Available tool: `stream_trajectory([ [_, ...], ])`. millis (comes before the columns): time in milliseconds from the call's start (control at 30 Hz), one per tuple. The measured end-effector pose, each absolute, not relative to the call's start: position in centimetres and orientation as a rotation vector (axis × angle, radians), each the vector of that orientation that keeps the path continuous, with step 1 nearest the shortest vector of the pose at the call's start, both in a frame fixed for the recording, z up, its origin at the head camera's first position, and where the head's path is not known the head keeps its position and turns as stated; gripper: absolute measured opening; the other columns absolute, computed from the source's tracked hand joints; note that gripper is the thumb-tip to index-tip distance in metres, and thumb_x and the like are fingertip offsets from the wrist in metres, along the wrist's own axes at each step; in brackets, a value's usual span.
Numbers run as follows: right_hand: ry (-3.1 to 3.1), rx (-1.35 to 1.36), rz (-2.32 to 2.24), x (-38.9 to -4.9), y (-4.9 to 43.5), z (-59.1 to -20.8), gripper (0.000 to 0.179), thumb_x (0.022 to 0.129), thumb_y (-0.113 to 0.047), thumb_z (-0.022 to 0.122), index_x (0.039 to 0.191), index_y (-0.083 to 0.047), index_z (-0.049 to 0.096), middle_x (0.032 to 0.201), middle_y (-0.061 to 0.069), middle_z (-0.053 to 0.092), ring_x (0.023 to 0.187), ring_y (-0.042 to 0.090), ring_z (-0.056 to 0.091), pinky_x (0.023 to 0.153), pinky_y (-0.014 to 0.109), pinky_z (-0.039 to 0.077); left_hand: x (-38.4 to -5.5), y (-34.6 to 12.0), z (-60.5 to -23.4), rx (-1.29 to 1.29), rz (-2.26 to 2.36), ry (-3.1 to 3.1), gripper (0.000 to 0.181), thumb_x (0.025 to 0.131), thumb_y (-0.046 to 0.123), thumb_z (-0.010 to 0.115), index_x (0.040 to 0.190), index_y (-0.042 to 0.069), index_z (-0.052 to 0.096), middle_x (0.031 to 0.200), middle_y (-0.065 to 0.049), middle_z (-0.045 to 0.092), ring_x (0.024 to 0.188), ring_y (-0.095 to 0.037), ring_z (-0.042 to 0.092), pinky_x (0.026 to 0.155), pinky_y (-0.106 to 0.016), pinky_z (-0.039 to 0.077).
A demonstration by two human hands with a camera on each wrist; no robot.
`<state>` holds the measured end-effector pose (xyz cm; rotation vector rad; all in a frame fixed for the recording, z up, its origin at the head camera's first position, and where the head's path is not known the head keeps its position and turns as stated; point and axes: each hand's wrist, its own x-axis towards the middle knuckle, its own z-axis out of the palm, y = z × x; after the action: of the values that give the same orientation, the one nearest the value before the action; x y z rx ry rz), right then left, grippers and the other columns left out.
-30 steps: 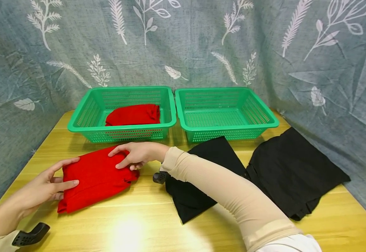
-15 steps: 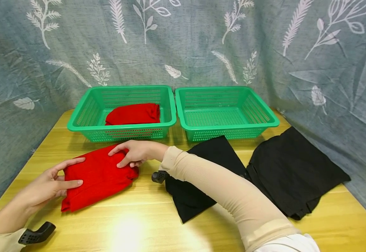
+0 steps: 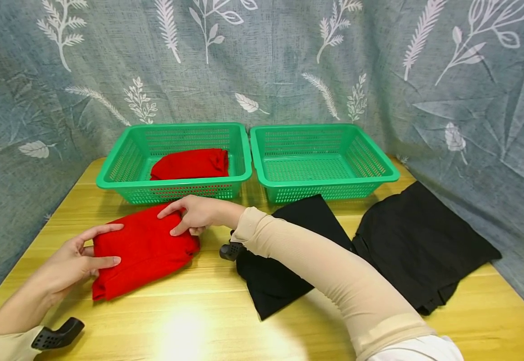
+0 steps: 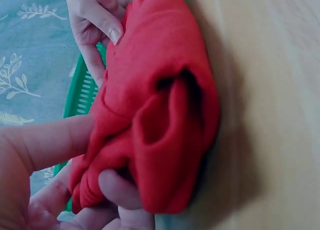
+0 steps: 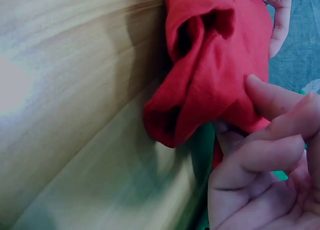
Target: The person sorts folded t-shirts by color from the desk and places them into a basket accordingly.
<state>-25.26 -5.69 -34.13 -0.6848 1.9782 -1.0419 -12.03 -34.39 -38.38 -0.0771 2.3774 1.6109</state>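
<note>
At centre-left of the frame, a folded red cloth [image 3: 144, 248] is pinched between the fingers of the left hand [image 3: 73, 261] and right hand [image 3: 200, 212]; likely light and floppy, best gripped at both ends.

2 beige sleeves [image 3: 320, 268], 2 black wrist pieces [image 3: 58, 335]

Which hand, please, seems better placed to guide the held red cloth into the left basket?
Probably the right hand: it holds the red cloth at the end nearer the left basket, while the left hand holds the opposite end, farther away.
</note>
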Motion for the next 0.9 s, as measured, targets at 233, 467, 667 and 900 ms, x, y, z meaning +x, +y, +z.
stream_trajectory([
  [233,2.016,-0.760,-1.037,-25.3,-5.3,-32.5,0.054,0.100,-0.006,0.076,0.150,-0.018,0.062,0.059,-0.003,0.026,0.055,0.015,0.029,0.055,0.024,0.026,-12.0,-34.3,-37.2,0.008,1.631,2.436,0.069,0.098,0.008,0.078,0.149,0.048,0.053,0.108,0.011,0.067,0.079,-0.015,0.064,0.064,-0.029,0.052],
  [467,2.030,-0.825,-1.053,-25.3,-3.7,-29.9,0.055,0.100,-0.009,0.076,0.152,-0.020,0.061,0.061,-0.002,0.034,0.057,0.017,0.031,0.057,0.025,0.032,-12.4,-33.8,-34.8,0.127,1.656,2.469,0.068,0.099,0.005,0.075,0.154,0.038,0.051,0.116,0.017,0.070,0.093,-0.012,0.074,0.070,-0.032,0.061],
  [667,2.064,-0.878,-1.066,-25.2,-2.4,-28.1,0.054,0.100,-0.012,0.078,0.151,-0.020,0.063,0.065,-0.003,0.033,0.058,0.015,0.032,0.059,0.024,0.036,-12.7,-33.4,-32.2,0.169,1.612,2.507,0.065,0.100,0.008,0.075,0.156,0.030,0.049,0.116,0.015,0.073,0.099,-0.012,0.077,0.078,-0.037,0.065],
  [900,2.106,-0.905,-1.095,-24.7,-1.3,-26.3,0.054,0.100,-0.016,0.079,0.151,-0.024,0.063,0.066,-0.003,0.048,0.059,0.014,0.033,0.061,0.024,0.038,-12.7,-32.8,-29.8,0.170,1.518,2.620,0.065,0.099,0.017,0.079,0.156,0.028,0.050,0.118,0.016,0.070,0.101,-0.009,0.075,0.079,-0.038,0.066],
])
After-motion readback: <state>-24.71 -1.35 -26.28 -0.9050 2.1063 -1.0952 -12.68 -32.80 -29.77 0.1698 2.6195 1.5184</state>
